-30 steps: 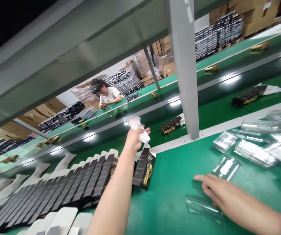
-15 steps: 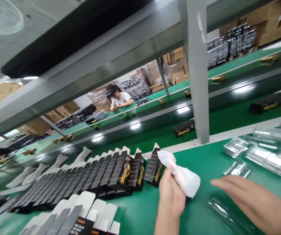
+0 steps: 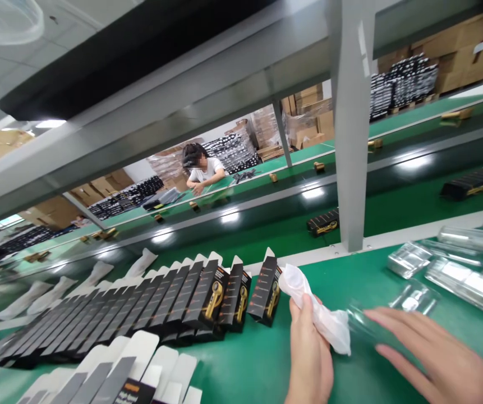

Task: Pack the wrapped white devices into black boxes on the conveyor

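Observation:
My left hand [image 3: 311, 348] is closed around a white-wrapped item [image 3: 329, 325], a soft white bag whose contents are hidden. The bag's upper end points toward an upright black box [image 3: 265, 292]. Close to the bag's lower end, my right hand [image 3: 430, 348] grips a clear plastic tray [image 3: 361, 320] between thumb and fingers; motion blurs it. More clear plastic trays [image 3: 464, 280] lie on the green table to the right.
A long row of black boxes [image 3: 169, 297] with raised white flaps stands left. More open boxes [image 3: 127, 376] are in front. A grey post [image 3: 352, 168] rises at the table's edge. Beyond, a green conveyor carries boxes and white bags [image 3: 98, 275]. A person [image 3: 203, 168] sits across.
My right hand has picked up the clear plastic tray from the table and brought it near the white bag. My left hand has shifted slightly right with the bag. Items on the conveyor have shifted.

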`<state>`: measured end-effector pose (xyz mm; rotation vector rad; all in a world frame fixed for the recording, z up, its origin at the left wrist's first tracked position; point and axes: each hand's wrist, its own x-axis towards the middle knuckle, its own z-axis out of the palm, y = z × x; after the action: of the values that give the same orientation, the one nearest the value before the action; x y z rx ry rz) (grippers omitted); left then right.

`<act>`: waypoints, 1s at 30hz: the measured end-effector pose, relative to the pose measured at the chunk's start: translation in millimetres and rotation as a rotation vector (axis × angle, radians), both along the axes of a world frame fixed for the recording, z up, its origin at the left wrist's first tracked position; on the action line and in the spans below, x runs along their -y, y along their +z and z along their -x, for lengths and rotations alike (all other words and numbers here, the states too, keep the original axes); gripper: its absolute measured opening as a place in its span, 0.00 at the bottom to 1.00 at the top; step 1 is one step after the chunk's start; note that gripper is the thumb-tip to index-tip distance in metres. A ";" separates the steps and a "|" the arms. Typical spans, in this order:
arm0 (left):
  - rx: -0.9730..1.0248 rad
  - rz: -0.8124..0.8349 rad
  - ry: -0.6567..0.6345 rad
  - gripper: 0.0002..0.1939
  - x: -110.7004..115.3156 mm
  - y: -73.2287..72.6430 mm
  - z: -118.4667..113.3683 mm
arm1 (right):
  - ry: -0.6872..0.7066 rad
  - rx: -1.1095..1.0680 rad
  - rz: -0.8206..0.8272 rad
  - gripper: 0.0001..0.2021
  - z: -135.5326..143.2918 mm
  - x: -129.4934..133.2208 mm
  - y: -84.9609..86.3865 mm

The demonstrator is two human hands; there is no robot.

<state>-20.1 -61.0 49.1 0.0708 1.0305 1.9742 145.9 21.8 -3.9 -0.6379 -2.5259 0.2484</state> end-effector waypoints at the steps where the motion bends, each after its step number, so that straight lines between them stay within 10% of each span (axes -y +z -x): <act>1: 0.015 -0.031 -0.019 0.17 -0.2 -1.5 -3.8 | -0.027 -0.049 0.061 0.20 11.4 0.5 16.8; 6: 0.062 -0.090 -0.097 0.34 -0.6 -9.0 -22.4 | 0.018 -0.114 0.194 0.16 53.5 16.2 37.0; 21: -0.056 -0.114 -0.202 0.31 1.3 -13.9 -29.4 | 0.152 -0.187 0.499 0.23 41.2 2.2 31.5; 24: -0.463 0.069 -0.238 0.32 7.1 -4.4 -14.5 | 0.089 -0.246 0.674 0.23 40.4 -1.1 34.8; 30: -1.584 0.964 0.135 0.32 12.5 11.0 66.1 | -0.102 -0.266 0.881 0.28 31.5 -26.9 46.8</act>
<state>-86.2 -73.5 60.1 1.1475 2.8687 1.0065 114.4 48.7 43.0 -0.9633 -2.0368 1.3447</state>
